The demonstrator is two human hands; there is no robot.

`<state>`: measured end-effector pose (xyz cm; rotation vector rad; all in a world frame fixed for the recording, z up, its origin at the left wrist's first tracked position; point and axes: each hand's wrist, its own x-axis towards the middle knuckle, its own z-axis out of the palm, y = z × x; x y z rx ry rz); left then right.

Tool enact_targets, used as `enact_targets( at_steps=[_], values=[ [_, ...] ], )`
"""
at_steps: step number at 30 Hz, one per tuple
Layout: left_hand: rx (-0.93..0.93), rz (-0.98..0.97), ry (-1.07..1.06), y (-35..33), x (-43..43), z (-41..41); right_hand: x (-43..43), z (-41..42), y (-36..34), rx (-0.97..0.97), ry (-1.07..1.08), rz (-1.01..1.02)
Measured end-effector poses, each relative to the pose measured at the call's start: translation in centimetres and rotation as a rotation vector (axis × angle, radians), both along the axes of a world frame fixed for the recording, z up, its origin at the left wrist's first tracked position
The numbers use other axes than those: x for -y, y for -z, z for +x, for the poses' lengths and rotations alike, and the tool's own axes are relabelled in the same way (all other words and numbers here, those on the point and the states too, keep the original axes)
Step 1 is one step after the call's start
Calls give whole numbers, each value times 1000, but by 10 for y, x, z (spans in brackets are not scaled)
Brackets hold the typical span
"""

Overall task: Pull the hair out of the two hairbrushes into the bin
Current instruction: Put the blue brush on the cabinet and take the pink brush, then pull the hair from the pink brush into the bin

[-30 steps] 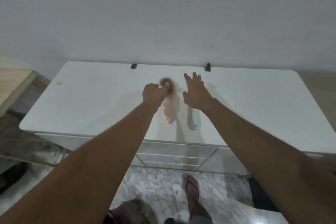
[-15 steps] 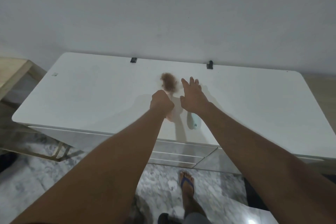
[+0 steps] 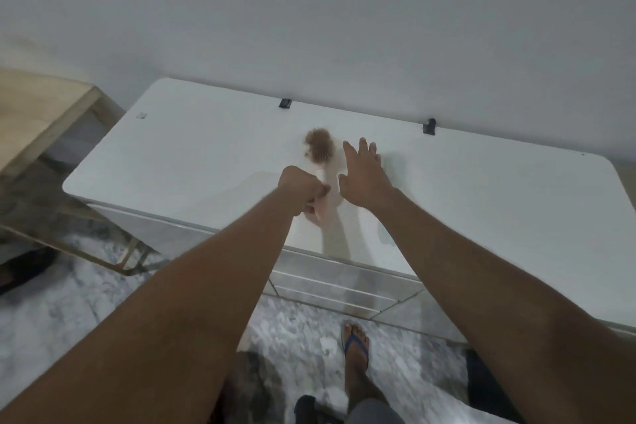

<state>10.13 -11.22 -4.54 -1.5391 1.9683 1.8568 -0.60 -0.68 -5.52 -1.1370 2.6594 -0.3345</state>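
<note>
Left hand (image 3: 303, 188) fisted on pink brush (image 3: 321, 179) handle, hairy head beyond, right hand (image 3: 361, 175) spread just beside, on white top (image 3: 206, 155)

— What is different from one second ago?
— The left hand (image 3: 303, 189) moved from the hairy brush head (image 3: 319, 148) down to the pink handle (image 3: 318, 213). The right hand (image 3: 361, 179) now covers the second brush.

Left and right of the fingers (image 3: 361, 148) the white counter (image 3: 192, 148) lies bare, while the hair-clogged brush (image 3: 319, 151) and wall (image 3: 309, 27) block passage beyond them.
</note>
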Motion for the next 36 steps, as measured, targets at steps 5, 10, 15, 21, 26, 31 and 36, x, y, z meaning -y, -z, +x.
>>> enact_targets(
  at_steps=[5, 10, 15, 21, 26, 31, 36],
  values=[
    [-90, -47, -176, -6, 43, 67, 51, 46, -6, 34, -118, -28],
    [-245, 12, -416, -25, 77, 162, 117, 122, -11, 64, -305, -63],
    [-251, -6, -613, -23, 106, 285, 178, 233, -20, 128, -552, -120],
    [-210, 5, -843, 11, 93, 421, 211, 369, 4, 210, -770, -124],
    [-166, 62, -1030, 75, 50, 501, 203, 458, 76, 240, -962, -9],
    [-84, 146, -1138, 164, 0, 543, 179, 517, 162, 276, -1082, 125],
    [-47, 246, -1202, 272, -49, 562, 148, 548, 264, 299, -1148, 251]
  ],
)
